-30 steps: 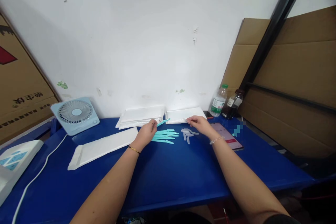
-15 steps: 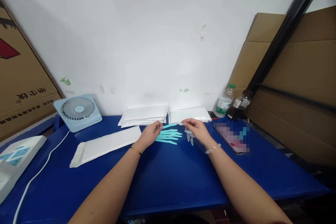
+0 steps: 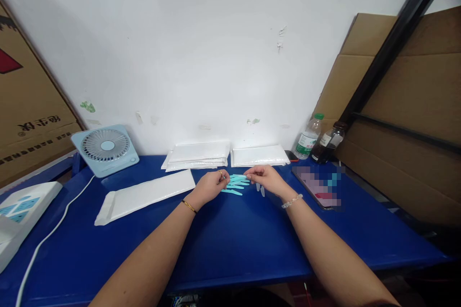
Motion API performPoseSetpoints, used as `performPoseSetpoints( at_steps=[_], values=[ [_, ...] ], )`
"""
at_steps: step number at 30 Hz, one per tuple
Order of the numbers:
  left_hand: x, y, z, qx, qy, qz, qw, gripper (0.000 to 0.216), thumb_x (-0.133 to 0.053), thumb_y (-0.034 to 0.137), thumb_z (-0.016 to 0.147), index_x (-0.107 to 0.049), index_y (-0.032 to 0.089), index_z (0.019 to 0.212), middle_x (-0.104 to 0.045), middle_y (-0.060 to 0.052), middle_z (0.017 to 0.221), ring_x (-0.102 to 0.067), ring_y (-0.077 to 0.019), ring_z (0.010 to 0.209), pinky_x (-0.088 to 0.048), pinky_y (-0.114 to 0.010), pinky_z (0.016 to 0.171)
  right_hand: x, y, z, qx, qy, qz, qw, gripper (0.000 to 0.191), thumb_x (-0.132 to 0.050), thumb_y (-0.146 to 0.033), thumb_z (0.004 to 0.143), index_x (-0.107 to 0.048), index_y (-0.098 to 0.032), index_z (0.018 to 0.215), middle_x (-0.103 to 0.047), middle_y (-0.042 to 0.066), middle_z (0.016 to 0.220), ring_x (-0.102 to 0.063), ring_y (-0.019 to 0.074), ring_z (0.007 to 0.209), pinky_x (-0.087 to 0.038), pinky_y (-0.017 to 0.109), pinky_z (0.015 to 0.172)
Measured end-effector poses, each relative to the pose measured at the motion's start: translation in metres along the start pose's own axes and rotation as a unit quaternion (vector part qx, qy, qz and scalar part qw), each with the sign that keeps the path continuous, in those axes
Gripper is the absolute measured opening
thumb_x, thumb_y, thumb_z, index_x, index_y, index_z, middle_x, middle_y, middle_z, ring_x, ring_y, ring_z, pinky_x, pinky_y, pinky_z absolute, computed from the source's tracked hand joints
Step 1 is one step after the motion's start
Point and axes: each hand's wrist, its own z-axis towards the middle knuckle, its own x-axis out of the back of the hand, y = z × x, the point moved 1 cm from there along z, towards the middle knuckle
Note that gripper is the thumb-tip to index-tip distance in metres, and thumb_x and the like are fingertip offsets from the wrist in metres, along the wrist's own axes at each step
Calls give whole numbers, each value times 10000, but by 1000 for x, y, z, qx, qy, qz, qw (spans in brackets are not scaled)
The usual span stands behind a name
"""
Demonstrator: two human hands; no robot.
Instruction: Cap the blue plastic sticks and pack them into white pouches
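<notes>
Blue table (image 3: 234,249), white wall (image 3: 180,57) behind: toward the back edge, the left hand (image 3: 212,185) pinches a turquoise stick (image 3: 238,176) between thumb and forefinger — more sticks (image 3: 234,192) fanned beside it — while thumb and forefinger of the right hand (image 3: 269,180) press close at its tip, though whether they grip anything cannot be seen. Clear pieces (image 3: 262,192) lie by the right hand, white packs (image 3: 198,153) line the back edge, a fan (image 3: 106,146) sits at the back left corner, and two bottles (image 3: 306,145) stand at the back right, a phone (image 3: 305,185) before them.
</notes>
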Motion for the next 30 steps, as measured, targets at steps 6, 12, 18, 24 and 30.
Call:
performPoseSetpoints(
  at_steps=[6,12,18,24,30],
  values=[
    [-1,3,-1,-46,-21,77,996,191,-505,274,817,-687,216,829,-677,-37,839,-583,-175,736,-376,-252,650,24,11,-2,-5,8,-154,988,223,-564,-298,794,-714,-161,884,-677,43,730,-600,144,631,-460,248,576],
    [13,-5,-2,-35,-28,152,987,91,-651,273,707,-690,237,780,-654,-20,793,-582,-194,768,-363,-269,683,32,13,-6,15,-13,-302,953,140,-625,-244,726,-702,-182,826,-677,47,852,-613,157,737,-441,238,638],
    [11,-2,-1,-27,-34,184,982,44,-627,229,731,-656,212,704,-662,-17,742,-578,-184,720,-337,-279,667,17,6,-8,-58,-12,-447,892,114,-663,-298,695,-646,-186,684,-659,41,758,-580,166,670,-336,238,540],
    [10,-1,-1,-24,-7,136,990,82,-606,225,741,-622,201,664,-643,-15,707,-571,-176,694,-351,-278,670,4,-1,-9,-3,-30,-519,854,80,-582,-120,693,-634,-182,698,-644,47,797,-566,154,690,-313,246,570],
    [12,-2,-3,0,26,41,999,130,-526,309,804,-604,205,795,-640,-13,729,-575,-165,678,-371,-261,609,4,-1,-7,25,-28,-510,859,63,-562,-132,733,-602,-172,761,-623,42,814,-556,143,696,-328,238,608]
  ],
)
